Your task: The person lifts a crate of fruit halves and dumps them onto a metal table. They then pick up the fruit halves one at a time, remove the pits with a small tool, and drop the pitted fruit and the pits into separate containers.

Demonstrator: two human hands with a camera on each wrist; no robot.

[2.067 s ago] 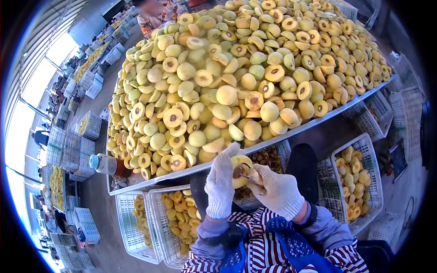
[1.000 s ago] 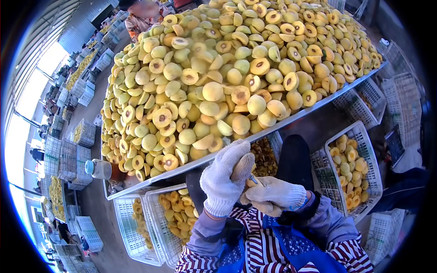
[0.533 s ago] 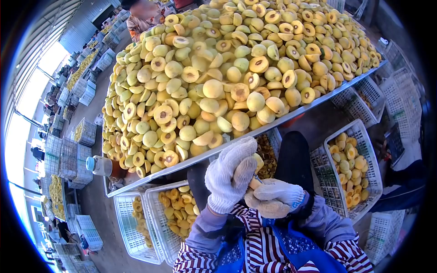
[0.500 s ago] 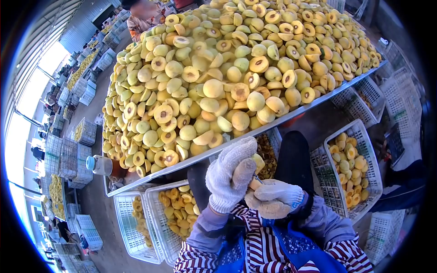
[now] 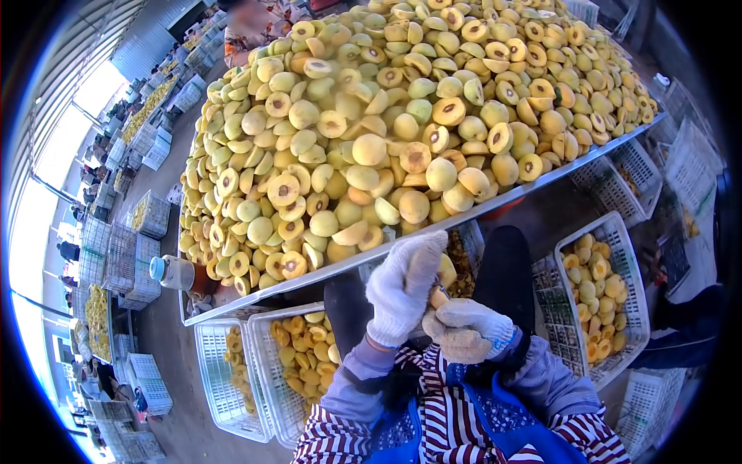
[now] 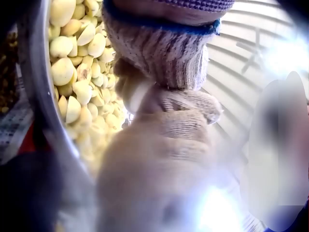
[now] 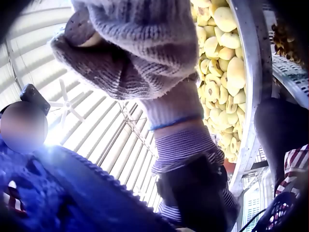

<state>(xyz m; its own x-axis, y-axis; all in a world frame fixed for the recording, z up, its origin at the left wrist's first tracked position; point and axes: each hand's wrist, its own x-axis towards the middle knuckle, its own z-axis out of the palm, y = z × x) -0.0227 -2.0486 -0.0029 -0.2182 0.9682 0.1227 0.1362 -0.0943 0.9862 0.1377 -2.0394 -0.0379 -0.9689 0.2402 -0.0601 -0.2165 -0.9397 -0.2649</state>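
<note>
In the head view my gloved left hand [image 5: 406, 286] holds a yellow peach half [image 5: 447, 272], mostly hidden behind the thumb and fingers. My gloved right hand [image 5: 470, 329], just right of it and lower, grips a small tool by its wooden handle [image 5: 438, 298], which points up at the fruit. The tool's working end is hidden. In the right wrist view the handle's round end [image 7: 81, 30] pokes out of the curled glove. The left wrist view shows the left glove [image 6: 164, 140] close up and blurred. Beyond both hands rises a large heap of peach halves [image 5: 369, 150].
The heap lies on a metal-edged table [image 5: 309, 286]. White crates of fruit stand below left [image 5: 259, 371] and right [image 5: 635, 309]. Between the knees is a crate of dark scraps [image 5: 462, 263]. A capped bottle [image 5: 176, 273] lies at the table's left corner. Another person [image 5: 251, 31] is across the heap.
Two seconds ago the peach half's cut face and brown stone showed, with the tool at it. Since then the fruit has turned away behind the left hand; both hands keep their hold.
</note>
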